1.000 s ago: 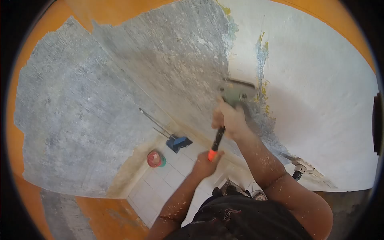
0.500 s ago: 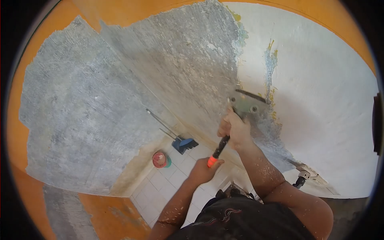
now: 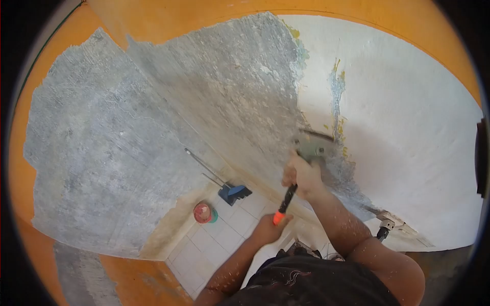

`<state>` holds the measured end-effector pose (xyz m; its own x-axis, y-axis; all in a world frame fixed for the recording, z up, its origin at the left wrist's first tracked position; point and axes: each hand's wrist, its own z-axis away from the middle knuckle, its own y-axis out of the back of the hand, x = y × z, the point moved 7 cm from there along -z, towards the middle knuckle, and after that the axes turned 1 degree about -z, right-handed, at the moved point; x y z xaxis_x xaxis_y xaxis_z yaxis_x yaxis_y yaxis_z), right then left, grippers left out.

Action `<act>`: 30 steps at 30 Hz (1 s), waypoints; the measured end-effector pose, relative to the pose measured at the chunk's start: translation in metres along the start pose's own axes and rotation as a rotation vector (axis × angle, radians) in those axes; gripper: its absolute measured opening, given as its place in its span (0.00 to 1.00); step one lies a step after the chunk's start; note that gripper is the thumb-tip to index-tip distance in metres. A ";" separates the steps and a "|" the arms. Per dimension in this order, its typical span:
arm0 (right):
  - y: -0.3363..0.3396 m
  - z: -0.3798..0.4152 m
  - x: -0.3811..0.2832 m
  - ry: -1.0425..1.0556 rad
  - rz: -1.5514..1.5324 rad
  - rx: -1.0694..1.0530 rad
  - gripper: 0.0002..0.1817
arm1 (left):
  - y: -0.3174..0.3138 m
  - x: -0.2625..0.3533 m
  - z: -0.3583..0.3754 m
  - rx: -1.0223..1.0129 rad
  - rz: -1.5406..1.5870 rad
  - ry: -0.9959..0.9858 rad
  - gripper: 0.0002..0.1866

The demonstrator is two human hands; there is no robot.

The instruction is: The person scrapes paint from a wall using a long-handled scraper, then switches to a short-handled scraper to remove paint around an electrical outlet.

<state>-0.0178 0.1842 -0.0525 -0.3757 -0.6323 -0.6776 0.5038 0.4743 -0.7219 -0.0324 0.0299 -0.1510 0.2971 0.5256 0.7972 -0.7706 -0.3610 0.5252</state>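
Observation:
A long-handled scraper [image 3: 315, 147] with a wide blade and a black handle lies against the wall, its blade at the border between bare grey plaster [image 3: 245, 86] and white paint [image 3: 398, 112]. Close behind the blade, my right hand [image 3: 304, 175] is wrapped round the handle, slightly blurred. My left hand [image 3: 271, 228] grips the orange end of the same handle, lower down. Yellow and bluish flecks of old paint edge the white area beside the blade.
On the tiled floor [image 3: 229, 232] stand a red bucket [image 3: 202, 213] by a green one, and a blue dustpan and brush [image 3: 236, 192] with long handles. A pipe fitting [image 3: 386, 226] sticks out low on the right. Orange paint [image 3: 204, 18] borders the plaster.
The scraper and both my hands sit slightly lower in view, my left hand also further right. The view has shifted a little, and the wall and floor items appear lower.

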 end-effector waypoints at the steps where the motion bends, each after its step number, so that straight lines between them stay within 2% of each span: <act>1: -0.006 0.002 -0.009 0.027 0.057 0.022 0.07 | 0.015 0.015 -0.004 0.026 -0.070 0.019 0.22; 3: -0.033 0.000 -0.030 0.057 0.029 -0.012 0.10 | 0.049 0.048 -0.012 0.092 0.022 -0.142 0.23; 5: -0.056 -0.002 -0.041 0.105 -0.045 -0.157 0.13 | 0.062 0.047 -0.009 0.098 -0.043 -0.137 0.23; 7: -0.043 -0.002 -0.025 0.109 -0.074 -0.148 0.13 | 0.063 0.045 -0.006 0.111 -0.097 -0.142 0.22; 9: -0.012 0.005 -0.006 0.072 -0.016 0.038 0.14 | 0.031 0.022 0.002 0.039 -0.038 -0.031 0.23; 12: -0.008 0.009 -0.009 -0.004 0.076 0.058 0.17 | 0.008 0.001 -0.007 0.005 -0.025 0.021 0.25; 13: -0.016 0.008 -0.018 -0.013 0.083 0.070 0.17 | 0.023 0.019 -0.009 0.041 -0.011 -0.007 0.25; 15: -0.056 -0.004 -0.050 0.122 0.021 -0.040 0.18 | 0.059 0.067 -0.008 0.129 0.036 -0.160 0.25; 18: -0.067 -0.007 -0.052 0.193 -0.034 -0.129 0.19 | 0.082 0.076 -0.005 0.138 -0.070 -0.138 0.25; 22: -0.016 0.001 -0.014 0.136 0.057 -0.005 0.20 | 0.035 0.023 -0.001 0.058 -0.076 -0.029 0.25; 24: -0.003 0.006 -0.001 -0.011 0.023 0.007 0.20 | 0.014 0.002 -0.002 -0.009 -0.011 0.024 0.25; 25: -0.014 0.008 -0.007 -0.019 0.030 0.014 0.20 | 0.028 0.022 0.001 0.007 -0.053 0.036 0.25; 27: -0.048 0.002 -0.042 0.162 0.034 0.021 0.20 | 0.061 0.049 -0.008 0.051 -0.062 -0.093 0.24; 28: -0.060 -0.001 -0.052 0.164 0.035 0.016 0.20 | 0.075 0.060 -0.009 0.055 -0.062 -0.095 0.24; 30: -0.088 -0.003 -0.068 0.199 -0.030 -0.100 0.20 | 0.103 0.084 -0.005 0.113 -0.041 -0.165 0.24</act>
<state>-0.0389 0.1880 0.0566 -0.5408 -0.5181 -0.6627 0.4143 0.5216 -0.7458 -0.0893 0.0407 -0.0314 0.4225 0.4121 0.8073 -0.6905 -0.4307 0.5812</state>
